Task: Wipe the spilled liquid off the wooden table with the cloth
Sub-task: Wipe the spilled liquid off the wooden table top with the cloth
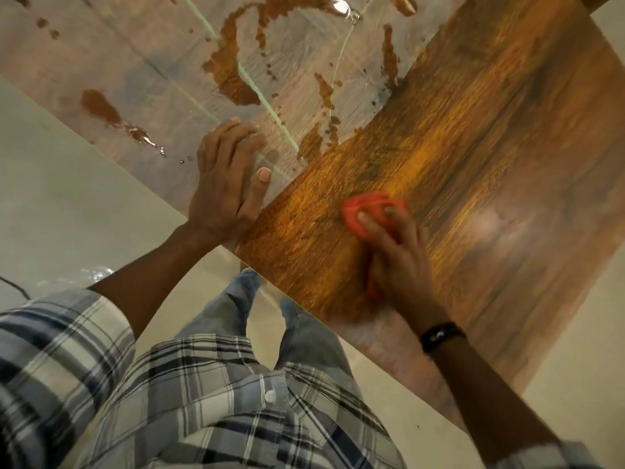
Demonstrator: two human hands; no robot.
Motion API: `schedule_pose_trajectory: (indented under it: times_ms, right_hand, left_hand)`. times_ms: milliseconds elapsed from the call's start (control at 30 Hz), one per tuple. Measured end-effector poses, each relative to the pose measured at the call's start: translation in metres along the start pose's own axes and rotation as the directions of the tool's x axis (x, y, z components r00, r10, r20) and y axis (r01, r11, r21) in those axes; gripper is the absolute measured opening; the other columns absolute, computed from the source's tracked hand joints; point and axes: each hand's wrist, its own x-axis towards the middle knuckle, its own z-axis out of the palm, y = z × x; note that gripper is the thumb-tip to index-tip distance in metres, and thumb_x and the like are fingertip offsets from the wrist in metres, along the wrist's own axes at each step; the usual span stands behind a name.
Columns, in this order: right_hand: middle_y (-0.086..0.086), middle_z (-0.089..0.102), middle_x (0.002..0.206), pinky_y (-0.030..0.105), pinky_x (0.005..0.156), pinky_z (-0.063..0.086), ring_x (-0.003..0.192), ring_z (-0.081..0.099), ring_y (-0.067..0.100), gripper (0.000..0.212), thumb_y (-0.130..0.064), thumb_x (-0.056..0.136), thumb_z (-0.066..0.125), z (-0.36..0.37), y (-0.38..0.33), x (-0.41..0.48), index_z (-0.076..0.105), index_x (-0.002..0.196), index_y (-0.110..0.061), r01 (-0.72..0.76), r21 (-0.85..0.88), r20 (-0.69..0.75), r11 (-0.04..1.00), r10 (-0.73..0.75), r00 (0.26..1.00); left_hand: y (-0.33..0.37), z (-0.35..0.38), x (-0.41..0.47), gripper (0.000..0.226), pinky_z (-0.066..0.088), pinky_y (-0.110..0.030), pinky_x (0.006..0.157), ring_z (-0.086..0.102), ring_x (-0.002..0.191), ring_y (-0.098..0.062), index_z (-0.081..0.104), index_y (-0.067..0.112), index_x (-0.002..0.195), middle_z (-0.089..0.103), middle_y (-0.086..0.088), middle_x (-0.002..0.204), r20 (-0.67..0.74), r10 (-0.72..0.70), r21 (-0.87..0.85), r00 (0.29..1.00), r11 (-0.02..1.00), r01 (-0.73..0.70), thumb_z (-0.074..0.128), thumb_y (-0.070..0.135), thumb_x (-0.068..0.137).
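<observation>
The wooden table (473, 137) runs diagonally across the view. Its far left part carries patches and drops of spilled liquid (233, 72) that shine under the light. My right hand (399, 262) presses a bunched orange cloth (363, 211) onto the brown wood near the table's front edge, and the hand is blurred. My left hand (226, 184) lies flat with fingers together on the table's near edge, beside the wet area, holding nothing.
The table's front edge (304, 306) cuts across the middle, with pale floor tiles (67, 198) below it. My legs in jeans (243, 299) stand close to the edge. A black band (439, 335) is on my right wrist.
</observation>
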Motion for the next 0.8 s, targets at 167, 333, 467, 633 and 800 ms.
schedule_pose_trajectory:
  times_ms: [167,333,467,633,800]
  right_hand:
    - [0.015,0.036,0.149,0.042,0.104,0.036,0.127,0.038,0.036,0.043,-0.022,0.101,0.049,-0.016,0.027,0.121,0.051,0.143,-0.03,-0.313,0.062,-0.177,0.948,0.319,0.931]
    - [0.013,0.036,0.149,0.041,0.101,0.042,0.122,0.038,0.033,0.047,-0.022,0.097,0.049,0.002,-0.029,0.145,0.051,0.143,-0.031,-0.175,0.031,-0.14,0.984,0.177,0.974]
    - [0.014,0.045,0.141,0.045,0.092,0.05,0.113,0.045,0.036,0.051,-0.008,0.09,0.053,0.045,-0.106,0.069,0.055,0.138,-0.026,0.153,0.029,-0.014,0.988,-0.152,0.988]
    - [0.01,0.041,0.143,0.042,0.084,0.049,0.105,0.043,0.031,0.058,-0.011,0.085,0.05,0.056,-0.13,0.015,0.049,0.14,-0.03,0.434,0.085,0.236,0.897,-0.441,0.866]
    - [0.013,0.046,0.142,0.038,0.084,0.047,0.11,0.048,0.032,0.047,-0.015,0.094,0.049,0.014,-0.053,0.093,0.056,0.139,-0.029,0.204,0.061,0.058,0.977,-0.207,0.977]
  left_hand:
    - [0.0,0.001,-0.001,0.057,0.028,-0.051,0.117,0.038,0.138,-0.036,0.057,-0.002,0.129,0.052,-0.022,0.138,0.003,0.014,-0.021,1.0,1.0,-0.014,0.029,0.039,0.101]
    - [0.0,-0.004,0.004,0.049,0.034,-0.043,0.113,0.048,0.128,-0.037,0.059,-0.006,0.123,0.056,-0.025,0.131,-0.109,-0.006,-0.132,0.994,0.991,-0.009,0.034,0.029,0.1]
    - [-0.007,-0.02,0.017,0.051,0.036,-0.038,0.108,0.051,0.123,-0.031,0.06,-0.003,0.123,0.059,-0.02,0.127,-0.207,-0.019,-0.104,0.978,0.995,-0.003,0.03,0.035,0.105]
    - [-0.02,-0.025,0.035,0.048,0.039,-0.049,0.106,0.052,0.124,-0.034,0.058,-0.002,0.124,0.058,-0.019,0.128,-0.154,0.028,-0.082,0.988,0.996,-0.041,0.032,0.034,0.106]
    - [-0.035,-0.016,0.026,0.054,0.034,-0.047,0.11,0.05,0.128,-0.036,0.057,-0.003,0.127,0.057,-0.021,0.132,-0.022,0.012,0.004,1.0,1.0,-0.011,0.031,0.038,0.105]
